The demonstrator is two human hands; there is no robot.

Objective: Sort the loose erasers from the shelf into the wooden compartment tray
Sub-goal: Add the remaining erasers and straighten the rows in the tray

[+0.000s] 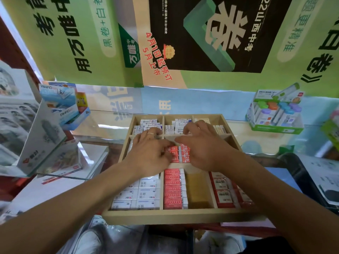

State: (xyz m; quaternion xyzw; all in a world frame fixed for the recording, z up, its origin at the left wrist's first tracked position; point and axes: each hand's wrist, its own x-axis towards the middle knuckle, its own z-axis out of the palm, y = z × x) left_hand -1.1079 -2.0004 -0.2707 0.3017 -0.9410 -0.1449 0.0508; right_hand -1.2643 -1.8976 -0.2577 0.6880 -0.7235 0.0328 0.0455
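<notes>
Both hands are resting over the red erasers [177, 153] in the tray [183, 215]: left hand [149, 153] and right hand [203, 145], fingers relaxed, grip holding nothing.

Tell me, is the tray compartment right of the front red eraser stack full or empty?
Empty. That compartment of the wooden tray shows only its bare yellowish floor, while the red erasers beside it fill their slot.

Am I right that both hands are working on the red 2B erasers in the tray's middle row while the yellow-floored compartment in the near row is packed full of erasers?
Not quite. In the head view both hands are at the red 2B erasers in the wooden tray, but the yellow-floored compartment in the near row holds no erasers.
</notes>
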